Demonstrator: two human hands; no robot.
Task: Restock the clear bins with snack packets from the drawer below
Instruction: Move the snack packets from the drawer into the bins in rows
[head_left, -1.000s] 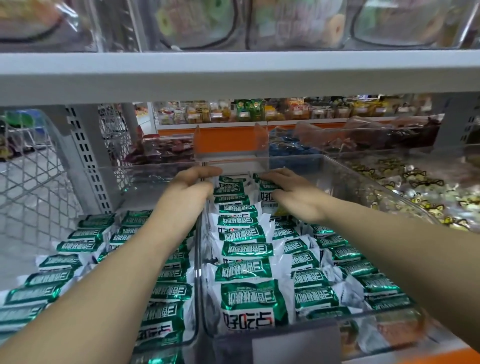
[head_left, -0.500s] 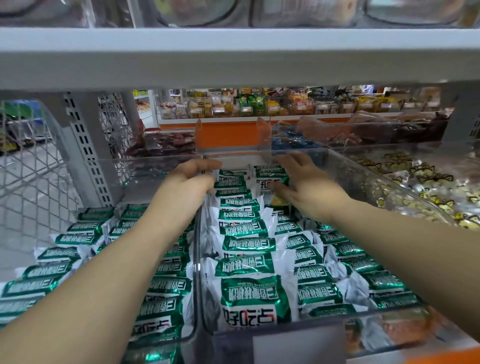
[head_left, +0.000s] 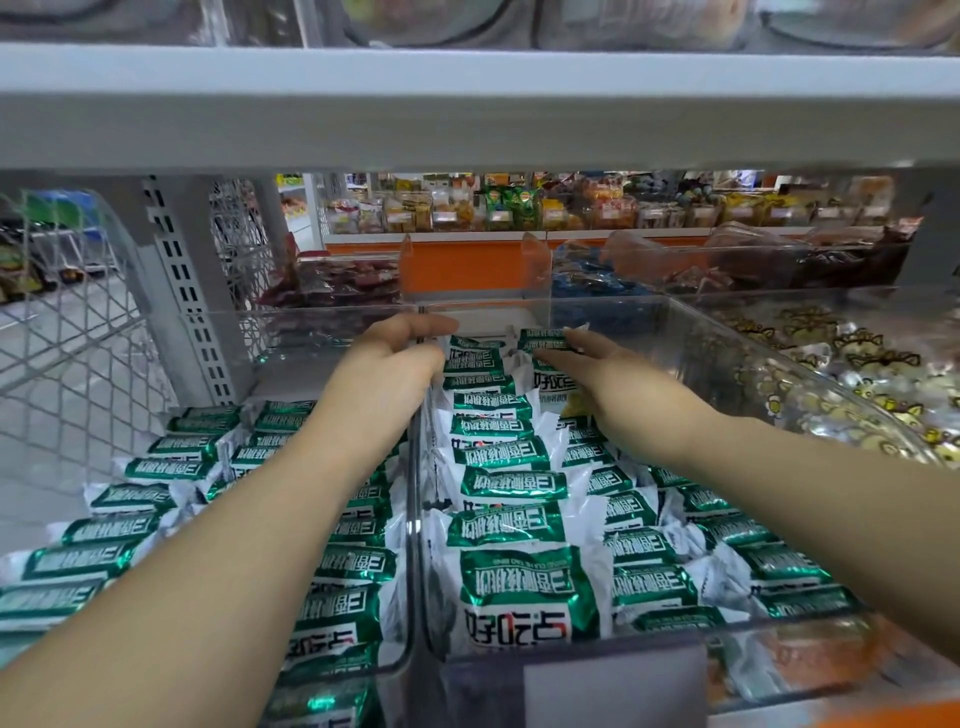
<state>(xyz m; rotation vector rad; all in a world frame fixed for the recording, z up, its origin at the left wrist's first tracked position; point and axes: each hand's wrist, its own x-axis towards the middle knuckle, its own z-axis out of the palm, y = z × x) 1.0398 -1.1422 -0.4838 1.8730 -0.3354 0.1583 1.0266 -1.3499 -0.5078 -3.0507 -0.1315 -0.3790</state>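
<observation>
Green-and-white snack packets (head_left: 519, 582) stand in rows in the middle clear bin (head_left: 727, 358), and more packets (head_left: 156, 467) fill the left clear bin (head_left: 223, 322). My left hand (head_left: 389, 364) is at the far end of the wall between these two bins. Its thumb lies over the top, its fingers bend down against the rearmost packet of the left row, and its fingertips are hidden. My right hand (head_left: 608, 374) reaches to the back of the middle bin, straight fingers touching the rearmost packet (head_left: 543, 340) of the right row. The drawer is out of view.
A grey shelf (head_left: 467, 104) hangs low over the bins. To the right a clear bin (head_left: 857, 312) holds gold-wrapped sweets. A wire mesh panel (head_left: 67, 364) and a slotted upright (head_left: 182, 291) stand at the left. A blank label holder (head_left: 613, 686) fronts the middle bin.
My right hand has stretched further back, its fingers straightening onto the rearmost packet. The left hand has stayed at the bin wall's far end. The view has tilted slightly downward.
</observation>
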